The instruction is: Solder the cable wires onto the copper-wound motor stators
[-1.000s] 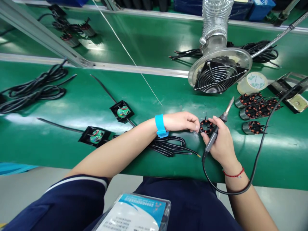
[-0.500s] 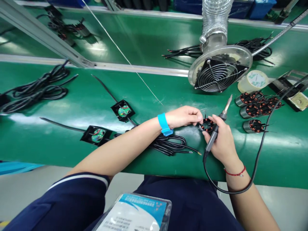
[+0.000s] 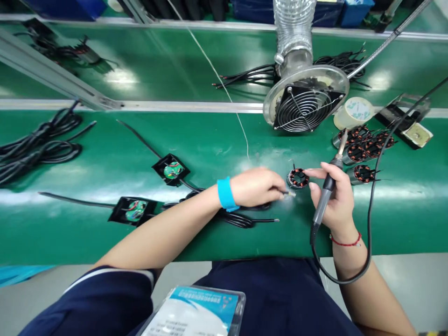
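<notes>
Pretty bright overhead lighting here, white glare patches smeared across the glossy green belt surface (image 3: 196, 140) around 9 and 1 o'clock, soft short shadows, and wide-angle bending toward the edges, a bit soft overall.

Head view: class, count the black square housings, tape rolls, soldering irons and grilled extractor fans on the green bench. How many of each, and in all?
Black square housings: 2
Tape rolls: 1
Soldering irons: 1
Extractor fans: 1
Total: 5

Green bench (image 3: 217, 144), black cables (image 3: 31, 147), stators (image 3: 364, 147), tape roll (image 3: 353, 112)
</notes>
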A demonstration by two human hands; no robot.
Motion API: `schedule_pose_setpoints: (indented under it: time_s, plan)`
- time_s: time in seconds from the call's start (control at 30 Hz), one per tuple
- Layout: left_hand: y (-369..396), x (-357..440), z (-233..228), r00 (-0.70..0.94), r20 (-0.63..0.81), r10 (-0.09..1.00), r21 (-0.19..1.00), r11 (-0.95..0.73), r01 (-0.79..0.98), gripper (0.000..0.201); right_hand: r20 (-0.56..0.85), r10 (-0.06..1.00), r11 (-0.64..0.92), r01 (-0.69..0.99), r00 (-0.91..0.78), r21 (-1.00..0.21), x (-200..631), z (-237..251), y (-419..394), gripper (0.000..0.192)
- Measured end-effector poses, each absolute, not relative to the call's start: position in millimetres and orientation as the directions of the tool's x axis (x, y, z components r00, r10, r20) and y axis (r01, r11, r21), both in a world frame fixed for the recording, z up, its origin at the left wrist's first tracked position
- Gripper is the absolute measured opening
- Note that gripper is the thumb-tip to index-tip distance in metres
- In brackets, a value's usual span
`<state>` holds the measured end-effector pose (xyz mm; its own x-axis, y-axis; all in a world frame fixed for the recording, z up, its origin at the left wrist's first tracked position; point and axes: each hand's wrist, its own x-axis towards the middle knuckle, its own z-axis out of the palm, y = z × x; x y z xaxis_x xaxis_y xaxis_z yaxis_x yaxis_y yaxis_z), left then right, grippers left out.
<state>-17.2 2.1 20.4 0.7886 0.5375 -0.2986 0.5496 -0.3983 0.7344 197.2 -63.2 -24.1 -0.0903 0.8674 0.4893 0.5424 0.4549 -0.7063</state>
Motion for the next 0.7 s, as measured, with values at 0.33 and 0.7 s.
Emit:
schedule_pose_setpoints:
  time_s: [0.33, 0.7]
  plan:
    - [30.4, -42.3, 26.1, 0.836, -0.252, 0.487, 0.967, 0.149, 0.205, 0.019, 0.225, 0.974, 0.226, 0.048, -0.018, -0.973, 148.1, 15.8, -61.8, 0.042]
    - [22.8, -33.5, 26.7, 0.790, -0.302, 0.534, 0.950, 0.103, 0.294, 0.024, 0.278, 0.961, 0.275, 0.153, -0.002, -0.949, 149.6, 5.3, -59.6, 0.037]
